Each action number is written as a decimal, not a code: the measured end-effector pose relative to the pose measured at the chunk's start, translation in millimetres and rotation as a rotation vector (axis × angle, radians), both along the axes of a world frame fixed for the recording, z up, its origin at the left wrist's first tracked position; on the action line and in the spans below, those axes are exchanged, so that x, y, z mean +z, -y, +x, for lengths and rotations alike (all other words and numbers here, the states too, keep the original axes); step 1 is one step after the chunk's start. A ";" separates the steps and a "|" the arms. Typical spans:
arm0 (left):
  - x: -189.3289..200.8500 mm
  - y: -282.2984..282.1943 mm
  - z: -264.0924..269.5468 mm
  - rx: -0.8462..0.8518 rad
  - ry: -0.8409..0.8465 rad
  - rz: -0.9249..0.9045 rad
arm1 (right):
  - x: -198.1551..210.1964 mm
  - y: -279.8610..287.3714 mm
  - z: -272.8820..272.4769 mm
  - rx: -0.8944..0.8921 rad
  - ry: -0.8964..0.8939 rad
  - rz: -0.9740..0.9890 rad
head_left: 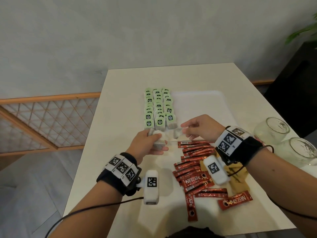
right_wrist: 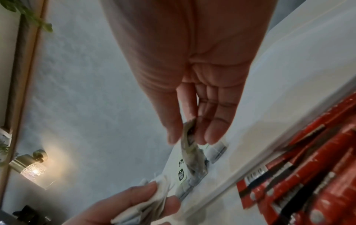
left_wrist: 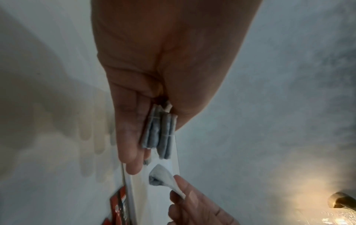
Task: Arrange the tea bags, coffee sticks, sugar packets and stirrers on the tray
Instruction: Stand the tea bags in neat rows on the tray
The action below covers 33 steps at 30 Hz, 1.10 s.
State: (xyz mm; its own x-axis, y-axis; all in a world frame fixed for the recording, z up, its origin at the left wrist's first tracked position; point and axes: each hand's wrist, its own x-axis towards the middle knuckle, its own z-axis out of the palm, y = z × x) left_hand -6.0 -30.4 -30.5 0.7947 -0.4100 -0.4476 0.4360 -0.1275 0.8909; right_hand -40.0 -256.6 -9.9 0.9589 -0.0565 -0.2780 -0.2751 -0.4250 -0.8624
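Tea bags with green tags (head_left: pixel 158 107) lie in three columns on the left part of the white tray (head_left: pixel 205 100). Just in front of them my left hand (head_left: pixel 159 143) (left_wrist: pixel 154 144) grips a small stack of tea bags (head_left: pixel 158 145) (left_wrist: pixel 165 137) between thumb and fingers. My right hand (head_left: pixel 184 129) (right_wrist: pixel 190 137) pinches a single tea bag (head_left: pixel 178 133) (right_wrist: pixel 192 155) (left_wrist: pixel 161 178) by its edge, close to the stack, above the tray's near edge. Red coffee sticks (head_left: pixel 193 162) (right_wrist: pixel 308 175) lie in a loose pile on the table. Brown sugar packets (head_left: pixel 240 177) show partly under my right wrist.
Two clear glass jars (head_left: pixel 272 129) stand at the table's right edge, beside my right forearm. The right part of the tray is bare. A wooden lattice rail (head_left: pixel 42 117) runs to the left of the table, and a dark cabinet (head_left: pixel 295 83) stands at the far right.
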 end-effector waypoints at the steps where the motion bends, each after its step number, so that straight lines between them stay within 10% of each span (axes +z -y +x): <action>1: -0.1 -0.7 2.8 0.011 0.001 0.005 | -0.3 1.3 2.7 0.040 -0.022 -0.054; 13: -6.8 -1.0 38.4 0.040 -0.058 -0.033 | -8.2 3.3 57.7 0.345 -0.010 -0.717; 21: -17.3 0.0 50.5 0.042 -0.148 -0.170 | -18.2 0.0 89.7 0.340 0.007 -0.823; 33: -26.9 15.4 40.3 0.037 0.040 -0.119 | -20.1 -19.7 57.3 -0.013 0.155 -0.276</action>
